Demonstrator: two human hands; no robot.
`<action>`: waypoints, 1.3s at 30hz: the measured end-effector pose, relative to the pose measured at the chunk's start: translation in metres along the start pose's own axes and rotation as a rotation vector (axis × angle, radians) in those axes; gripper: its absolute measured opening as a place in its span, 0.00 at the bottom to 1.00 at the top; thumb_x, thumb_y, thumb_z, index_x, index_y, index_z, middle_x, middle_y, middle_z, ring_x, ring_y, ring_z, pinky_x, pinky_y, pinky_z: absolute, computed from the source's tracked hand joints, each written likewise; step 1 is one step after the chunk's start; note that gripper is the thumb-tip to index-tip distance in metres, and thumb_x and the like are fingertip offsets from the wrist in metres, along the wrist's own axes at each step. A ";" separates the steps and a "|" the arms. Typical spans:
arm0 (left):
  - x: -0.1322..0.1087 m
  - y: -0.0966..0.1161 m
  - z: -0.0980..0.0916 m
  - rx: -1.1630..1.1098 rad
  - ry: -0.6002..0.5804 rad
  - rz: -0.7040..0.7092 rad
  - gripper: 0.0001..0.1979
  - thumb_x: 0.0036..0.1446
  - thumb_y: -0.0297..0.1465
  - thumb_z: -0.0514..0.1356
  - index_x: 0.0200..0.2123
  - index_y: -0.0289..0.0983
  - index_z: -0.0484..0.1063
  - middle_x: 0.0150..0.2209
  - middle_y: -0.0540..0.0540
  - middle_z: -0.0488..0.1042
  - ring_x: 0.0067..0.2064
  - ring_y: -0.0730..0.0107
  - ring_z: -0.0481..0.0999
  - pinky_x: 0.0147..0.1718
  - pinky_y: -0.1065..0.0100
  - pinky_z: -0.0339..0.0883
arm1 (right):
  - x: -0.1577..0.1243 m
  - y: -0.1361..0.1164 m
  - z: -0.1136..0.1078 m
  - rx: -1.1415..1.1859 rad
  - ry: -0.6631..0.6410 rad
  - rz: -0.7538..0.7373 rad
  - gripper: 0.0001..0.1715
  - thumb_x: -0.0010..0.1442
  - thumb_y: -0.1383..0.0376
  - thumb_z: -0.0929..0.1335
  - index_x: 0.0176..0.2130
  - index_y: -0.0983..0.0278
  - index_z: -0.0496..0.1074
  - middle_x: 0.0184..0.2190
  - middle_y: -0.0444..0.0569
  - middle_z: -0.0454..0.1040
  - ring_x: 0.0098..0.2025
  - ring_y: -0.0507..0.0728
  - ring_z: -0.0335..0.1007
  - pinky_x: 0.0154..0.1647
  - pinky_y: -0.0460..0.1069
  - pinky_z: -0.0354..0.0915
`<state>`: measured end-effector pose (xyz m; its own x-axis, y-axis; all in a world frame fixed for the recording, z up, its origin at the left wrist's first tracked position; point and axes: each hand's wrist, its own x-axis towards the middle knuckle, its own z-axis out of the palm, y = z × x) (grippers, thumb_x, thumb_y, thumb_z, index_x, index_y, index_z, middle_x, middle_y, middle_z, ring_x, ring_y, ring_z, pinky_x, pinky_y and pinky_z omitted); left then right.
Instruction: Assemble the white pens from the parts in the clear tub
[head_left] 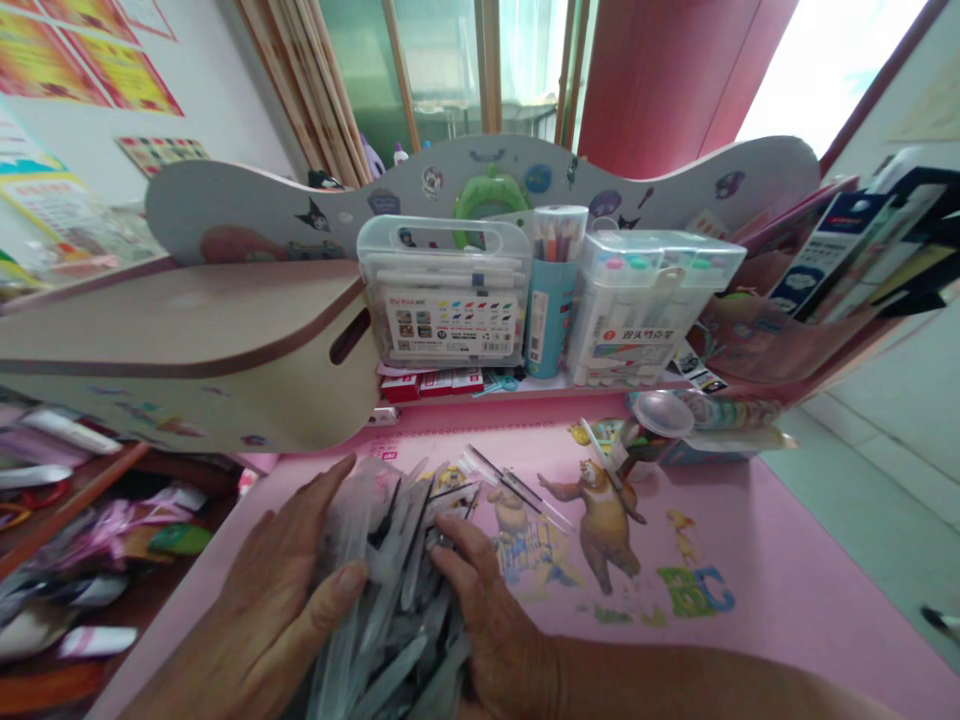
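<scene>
A bundle of slim, clear plastic pieces (405, 590), some with dark parts inside, lies low in the middle of the head view. Their exact kind is hard to make out. My left hand (277, 580) presses along the bundle's left side, thumb over its near edge and fingers stretched along a wide clear strip. On the other side, my right hand (487, 610) curls its fingers against the pieces, so both hands clasp the bundle between them. Just beyond the right fingertips, a few thin pens (517, 485) rest on the pink desktop (780, 590). The bundle's underside is hidden.
Along the back shelf stand a clear marker case (450, 290), a blue pencil tube (551, 320) and a clear box of markers (656, 310). A beige bin (300, 380) sits at left. Small containers (664, 415) and a pink file holder (765, 335) are at right.
</scene>
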<state>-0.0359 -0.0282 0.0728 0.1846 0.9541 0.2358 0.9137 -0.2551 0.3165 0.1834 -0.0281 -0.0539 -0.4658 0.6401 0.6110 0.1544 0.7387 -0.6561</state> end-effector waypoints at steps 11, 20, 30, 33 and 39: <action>0.004 0.000 0.001 0.009 -0.081 0.151 0.29 0.62 0.44 0.50 0.66 0.57 0.54 0.69 0.54 0.56 0.69 0.51 0.54 0.67 0.46 0.45 | -0.010 0.004 -0.024 -0.056 -0.133 0.043 0.63 0.50 0.42 0.70 0.69 0.61 0.36 0.68 0.65 0.45 0.70 0.71 0.40 0.65 0.66 0.50; 0.016 -0.005 -0.013 0.079 -0.211 0.178 0.32 0.59 0.44 0.54 0.67 0.55 0.54 0.68 0.53 0.58 0.68 0.51 0.57 0.65 0.47 0.50 | -0.012 -0.003 -0.045 -0.131 -0.211 0.079 0.56 0.53 0.51 0.70 0.67 0.61 0.38 0.67 0.63 0.48 0.70 0.69 0.43 0.66 0.65 0.50; 0.018 -0.026 -0.012 -0.018 -0.184 0.003 0.31 0.61 0.47 0.53 0.66 0.49 0.56 0.67 0.49 0.61 0.66 0.51 0.61 0.64 0.51 0.54 | -0.009 -0.006 -0.074 -0.169 -0.403 0.190 0.49 0.53 0.53 0.69 0.66 0.67 0.51 0.68 0.64 0.51 0.71 0.69 0.42 0.68 0.67 0.45; 0.013 -0.030 -0.014 -0.070 -0.170 -0.082 0.29 0.61 0.46 0.53 0.64 0.49 0.57 0.65 0.49 0.63 0.66 0.51 0.61 0.64 0.49 0.54 | -0.013 -0.004 -0.086 -0.205 -0.447 0.221 0.52 0.54 0.51 0.69 0.69 0.65 0.48 0.69 0.62 0.50 0.71 0.68 0.40 0.68 0.67 0.43; 0.004 -0.054 0.003 -0.391 0.026 -0.323 0.26 0.63 0.46 0.51 0.63 0.50 0.58 0.62 0.50 0.67 0.64 0.51 0.64 0.60 0.47 0.62 | -0.018 -0.002 -0.109 -0.314 -0.549 0.350 0.52 0.54 0.45 0.69 0.68 0.65 0.54 0.68 0.64 0.53 0.70 0.71 0.42 0.68 0.71 0.40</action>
<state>-0.0834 -0.0106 0.0540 -0.0982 0.9911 0.0902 0.7176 0.0077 0.6964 0.2864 -0.0183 -0.0156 -0.7008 0.7129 0.0237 0.5794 0.5883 -0.5641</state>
